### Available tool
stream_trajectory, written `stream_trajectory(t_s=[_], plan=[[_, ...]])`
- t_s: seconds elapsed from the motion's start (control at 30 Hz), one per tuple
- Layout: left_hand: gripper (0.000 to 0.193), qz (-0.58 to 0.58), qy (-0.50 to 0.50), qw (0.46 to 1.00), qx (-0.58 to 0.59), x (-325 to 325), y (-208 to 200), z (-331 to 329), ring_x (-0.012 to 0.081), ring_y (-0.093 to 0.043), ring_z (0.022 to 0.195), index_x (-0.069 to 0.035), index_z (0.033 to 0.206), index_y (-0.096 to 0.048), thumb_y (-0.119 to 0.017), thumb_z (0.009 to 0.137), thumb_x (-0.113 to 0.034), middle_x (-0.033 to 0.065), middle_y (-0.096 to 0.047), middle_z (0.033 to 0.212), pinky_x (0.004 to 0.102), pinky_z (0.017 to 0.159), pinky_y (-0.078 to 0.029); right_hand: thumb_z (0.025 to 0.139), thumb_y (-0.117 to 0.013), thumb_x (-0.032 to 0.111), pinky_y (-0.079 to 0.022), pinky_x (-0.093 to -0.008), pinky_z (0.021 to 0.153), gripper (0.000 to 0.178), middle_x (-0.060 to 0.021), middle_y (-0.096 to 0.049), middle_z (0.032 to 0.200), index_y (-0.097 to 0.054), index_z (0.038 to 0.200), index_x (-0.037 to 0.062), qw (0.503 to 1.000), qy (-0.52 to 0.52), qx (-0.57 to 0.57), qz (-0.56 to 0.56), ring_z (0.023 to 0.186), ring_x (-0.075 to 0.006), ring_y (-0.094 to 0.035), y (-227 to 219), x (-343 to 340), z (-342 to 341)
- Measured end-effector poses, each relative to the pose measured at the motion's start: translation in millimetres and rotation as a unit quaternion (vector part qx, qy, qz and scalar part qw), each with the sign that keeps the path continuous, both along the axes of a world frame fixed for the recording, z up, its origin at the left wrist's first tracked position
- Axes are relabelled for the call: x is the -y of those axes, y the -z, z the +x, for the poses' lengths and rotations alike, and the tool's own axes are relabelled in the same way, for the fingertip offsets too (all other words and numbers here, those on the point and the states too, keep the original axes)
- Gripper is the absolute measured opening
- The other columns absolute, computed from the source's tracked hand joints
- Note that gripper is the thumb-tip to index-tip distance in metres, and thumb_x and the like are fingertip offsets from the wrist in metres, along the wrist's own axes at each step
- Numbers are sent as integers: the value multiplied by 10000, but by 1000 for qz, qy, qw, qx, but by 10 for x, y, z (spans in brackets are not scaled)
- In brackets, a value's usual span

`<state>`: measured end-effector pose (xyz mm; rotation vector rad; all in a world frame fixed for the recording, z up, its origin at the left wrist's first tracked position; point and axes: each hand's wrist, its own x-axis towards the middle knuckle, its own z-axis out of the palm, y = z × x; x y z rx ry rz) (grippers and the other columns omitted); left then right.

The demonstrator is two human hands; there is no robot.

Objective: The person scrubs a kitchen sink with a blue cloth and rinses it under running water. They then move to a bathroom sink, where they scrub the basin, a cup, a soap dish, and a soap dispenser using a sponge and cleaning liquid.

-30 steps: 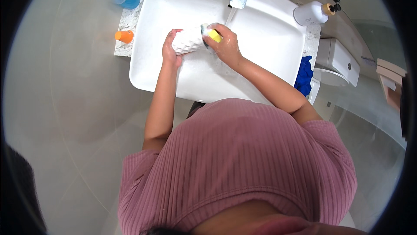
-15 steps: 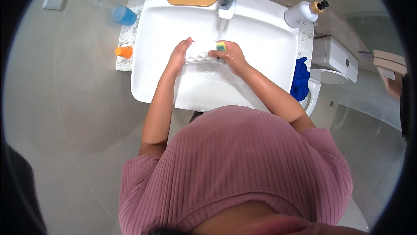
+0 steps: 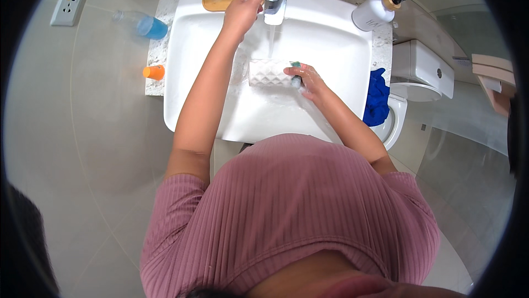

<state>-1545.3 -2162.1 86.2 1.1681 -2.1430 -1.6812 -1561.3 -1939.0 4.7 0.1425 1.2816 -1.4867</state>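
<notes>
Tap (image 3: 275, 7) now has the left hand (image 3: 242, 14) at it, grip hard to tell, so the right hand (image 3: 309, 82) alone grips the white cup (image 3: 268, 73) and sponge (image 3: 296, 64) below.

Basin taken as dial. Left hand (image 3: 243, 14) has left the 9 o'clock end of the white faceted cylinder (image 3: 267, 73) and moved to 11 o'clock, thumb at the faucet (image 3: 275, 1). Cylinder, previously two-handed, now held by right hand (image 3: 311, 82) only, at its 3 o'clock end.
</notes>
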Motion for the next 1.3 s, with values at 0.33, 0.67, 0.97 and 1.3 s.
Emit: stream_trajectory(t_s=[0.33, 0.67, 0.97, 1.3], plan=[[330, 62, 68, 986, -136, -201, 546, 835, 165, -560, 881, -85, 1038, -574, -640, 861, -355, 50, -568, 945, 295, 842, -442, 775, -701, 133, -425, -263, 757, 262, -57, -610, 950, -593, 974, 2, 997, 55, 14, -49, 839, -147, -556, -189, 161, -47], [421, 396, 16, 917, 51, -226, 671, 1052, 229, -629, 920, -59, 1115, -551, -553, 882, -409, 95, -613, 1011, 380, 685, -569, 773, -635, 25, -410, -317, 915, 487, -97, -533, 1148, -493, 1235, 80, 634, -484, -597, -85, 1042, -242, -516, -186, 611, 281], [433, 305, 25, 943, -135, -255, 931, 1208, 228, -640, 866, -44, 1126, -534, -584, 869, -389, 102, -608, 1009, 396, 676, -578, 784, -643, 20, -399, -303, 923, 460, -92, -539, 1182, -506, 1222, 0, 956, -274, 38, -93, 1071, -189, -514, -306, 592, 212], [423, 438, -76, 896, 3, -163, 855, 1180, 257, -652, 881, -58, 1101, -549, -493, 910, -431, 117, -632, 1018, 446, 734, -566, 803, -647, 57, -424, -371, 960, 415, -196, -546, 1200, -526, 1195, -6, 739, -379, -551, -86, 1085, -355, -543, -365, 455, 249]])
